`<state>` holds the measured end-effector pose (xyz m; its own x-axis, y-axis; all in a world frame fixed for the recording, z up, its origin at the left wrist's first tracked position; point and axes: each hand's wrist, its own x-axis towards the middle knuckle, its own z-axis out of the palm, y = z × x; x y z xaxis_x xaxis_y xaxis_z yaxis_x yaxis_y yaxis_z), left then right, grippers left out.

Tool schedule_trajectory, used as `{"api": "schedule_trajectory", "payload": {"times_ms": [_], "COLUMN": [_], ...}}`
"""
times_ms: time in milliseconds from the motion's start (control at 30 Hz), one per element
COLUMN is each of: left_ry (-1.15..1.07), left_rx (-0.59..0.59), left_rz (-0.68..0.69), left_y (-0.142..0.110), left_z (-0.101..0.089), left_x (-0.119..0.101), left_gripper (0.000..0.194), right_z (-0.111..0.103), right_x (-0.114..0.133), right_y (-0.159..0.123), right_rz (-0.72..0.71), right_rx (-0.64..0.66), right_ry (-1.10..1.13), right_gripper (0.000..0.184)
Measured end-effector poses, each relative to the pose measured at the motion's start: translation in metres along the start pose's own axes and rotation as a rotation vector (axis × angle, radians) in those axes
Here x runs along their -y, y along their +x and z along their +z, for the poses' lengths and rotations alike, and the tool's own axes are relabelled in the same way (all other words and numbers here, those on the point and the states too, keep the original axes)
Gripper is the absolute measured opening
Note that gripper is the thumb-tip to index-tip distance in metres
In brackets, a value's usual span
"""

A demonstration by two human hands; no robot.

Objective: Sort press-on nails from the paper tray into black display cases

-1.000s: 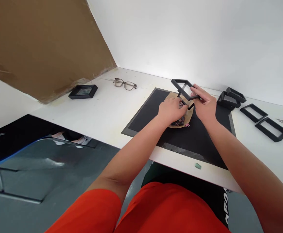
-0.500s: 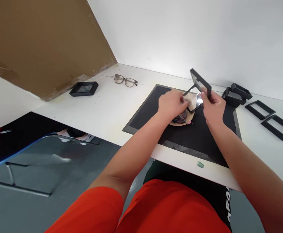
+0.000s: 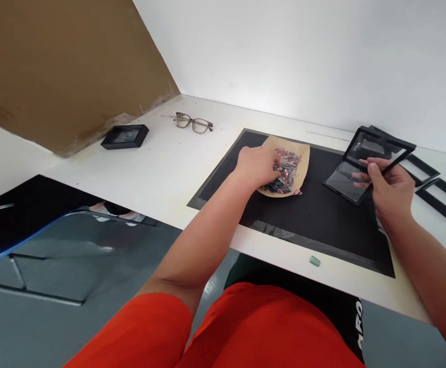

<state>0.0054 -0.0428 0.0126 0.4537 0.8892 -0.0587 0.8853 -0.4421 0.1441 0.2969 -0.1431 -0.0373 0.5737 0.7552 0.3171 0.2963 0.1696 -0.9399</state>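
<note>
My right hand (image 3: pixel 389 186) grips an opened black hinged frame case (image 3: pixel 364 163) with clear film panes, holding it over the right side of the black mat (image 3: pixel 314 220). My left hand (image 3: pixel 255 164) rests curled on a tan paper sheet (image 3: pixel 301 153) that carries a heap of small multicoloured stones (image 3: pixel 284 171). Its fingertips are closed in among the stones; what they pinch is hidden.
Black frame cases (image 3: pixel 443 197) lie on the white table at the far right. Eyeglasses (image 3: pixel 192 122) and a shut black case (image 3: pixel 125 136) lie at the back left, under a slanted brown board (image 3: pixel 65 71). A small green piece (image 3: pixel 314 261) sits near the table's front edge.
My right hand has carried the frame case from above the stone heap out to the right, and it now hangs open. My left hand let go of the case and dropped onto the stones.
</note>
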Motion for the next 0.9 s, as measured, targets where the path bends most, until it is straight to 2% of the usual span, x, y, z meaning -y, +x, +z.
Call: {"api": "schedule_trajectory", "payload": {"times_ms": [100,267,433,533,633,700,800,900], "left_ry": [0.005,-0.033,-0.326,-0.492,-0.793,-1.055,-1.376,-1.529], "left_rx": [-0.037,-0.128,-0.398,-0.449,-0.385,-0.299,-0.094,0.100], "left_rz": [-0.001,0.009,0.140,0.232,0.345,0.451,0.569,0.640], "left_y": [0.001,0.001,0.001,0.003,0.003,0.000,-0.009,-0.019], "left_z": [0.002,0.003,0.005,0.009,0.015,0.019,0.023,0.024], "left_x": [0.000,-0.001,-0.001,-0.002,-0.007,-0.013,-0.025,-0.038], "left_gripper": [0.021,0.021,0.020,0.017,0.016,0.017,0.030,0.047], "right_z": [-0.007,-0.005,-0.009,-0.013,-0.018,-0.021,-0.027,-0.032], "right_x": [-0.005,-0.003,0.000,-0.001,-0.001,0.001,0.006,0.013], "right_y": [-0.001,0.001,0.000,0.001,0.001,0.002,0.004,0.008], "right_rz": [0.041,0.071,0.096,0.156,0.216,0.246,0.284,0.301], "right_rx": [-0.009,0.038,0.146,0.270,0.387,0.457,0.546,0.614], "right_ry": [0.002,-0.007,-0.054,-0.108,-0.176,-0.221,-0.282,-0.335], "right_gripper": [0.021,0.022,0.033,0.047,0.063,0.069,0.071,0.064]}}
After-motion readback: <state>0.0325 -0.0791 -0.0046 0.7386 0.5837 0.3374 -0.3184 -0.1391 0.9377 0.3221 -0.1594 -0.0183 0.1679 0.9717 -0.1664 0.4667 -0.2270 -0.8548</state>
